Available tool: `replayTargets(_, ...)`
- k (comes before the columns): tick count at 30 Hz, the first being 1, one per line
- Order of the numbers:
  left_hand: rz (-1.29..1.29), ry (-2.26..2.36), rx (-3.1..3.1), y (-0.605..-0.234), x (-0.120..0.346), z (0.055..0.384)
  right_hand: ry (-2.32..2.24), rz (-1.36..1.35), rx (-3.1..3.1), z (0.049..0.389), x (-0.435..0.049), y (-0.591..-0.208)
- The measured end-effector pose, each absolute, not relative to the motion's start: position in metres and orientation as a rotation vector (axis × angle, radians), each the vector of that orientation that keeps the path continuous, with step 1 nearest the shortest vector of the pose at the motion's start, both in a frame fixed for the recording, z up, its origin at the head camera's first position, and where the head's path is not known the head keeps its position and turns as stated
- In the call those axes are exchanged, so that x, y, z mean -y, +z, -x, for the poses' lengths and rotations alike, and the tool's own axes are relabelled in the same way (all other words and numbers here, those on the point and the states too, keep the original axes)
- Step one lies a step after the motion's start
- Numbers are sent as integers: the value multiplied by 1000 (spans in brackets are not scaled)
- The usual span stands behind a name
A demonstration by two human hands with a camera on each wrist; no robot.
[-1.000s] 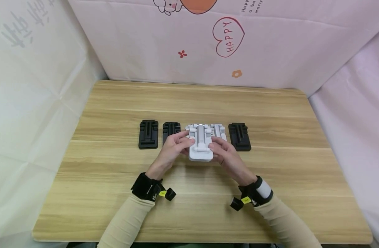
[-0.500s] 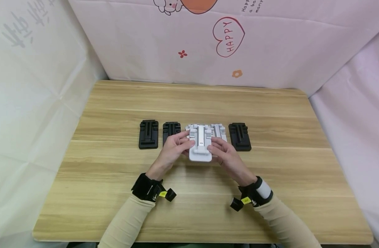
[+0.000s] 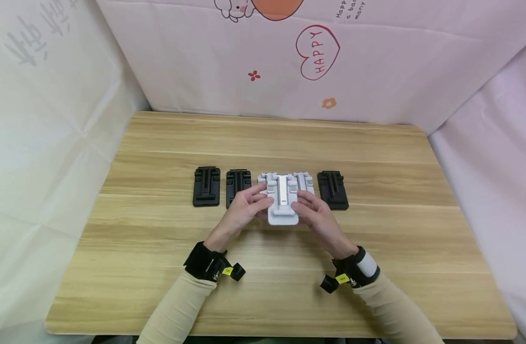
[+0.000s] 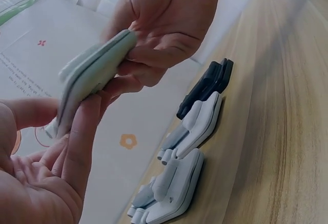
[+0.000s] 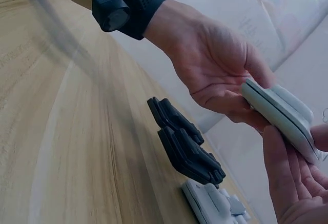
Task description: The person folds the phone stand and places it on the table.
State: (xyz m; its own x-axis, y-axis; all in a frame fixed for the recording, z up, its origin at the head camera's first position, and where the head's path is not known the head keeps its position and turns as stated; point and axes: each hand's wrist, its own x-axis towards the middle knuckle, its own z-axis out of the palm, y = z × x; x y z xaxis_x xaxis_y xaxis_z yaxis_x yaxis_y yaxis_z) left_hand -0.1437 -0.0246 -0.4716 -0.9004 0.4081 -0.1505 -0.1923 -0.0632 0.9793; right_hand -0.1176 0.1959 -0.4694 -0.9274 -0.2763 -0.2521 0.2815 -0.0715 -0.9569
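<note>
A white folded phone stand (image 3: 282,218) is held up over the middle of the table, hinge side facing the head camera. My left hand (image 3: 242,209) pinches its left edge, thumb on the front and fingers behind. On the opposite edge my right hand (image 3: 318,216) grips it the same way. The left wrist view shows the held stand (image 4: 97,75) edge-on and folded flat, between both hands. Behind it on the table lie two more white phone stands, a left one (image 3: 261,178) mostly hidden and a right one (image 3: 305,181) partly covered.
Two black folded phone stands, an outer one (image 3: 206,187) and an inner one (image 3: 238,180), lie left of the white ones. Another black phone stand (image 3: 333,190) ends the row at right. The wooden table (image 3: 263,138) backs onto a printed cloth (image 3: 202,71).
Both hands have shifted slightly to the right with the white phone stand, and its tilt has changed a little. The phone stands on the table have stayed in place.
</note>
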Motion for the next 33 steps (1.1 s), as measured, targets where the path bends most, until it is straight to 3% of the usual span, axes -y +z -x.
replayTargets(18,-316,1922,-1825,-479,27,143,-2365,-222,-2000,136,-297,-472)
replayTargets(29,-282,1905,-1847,-484,32,143,-2309,-452,-2107,154,-364,-488)
replayTargets(33,-288,1880,-1847,-468,33,139,-2255,-483,-2178,157,-376,-498)
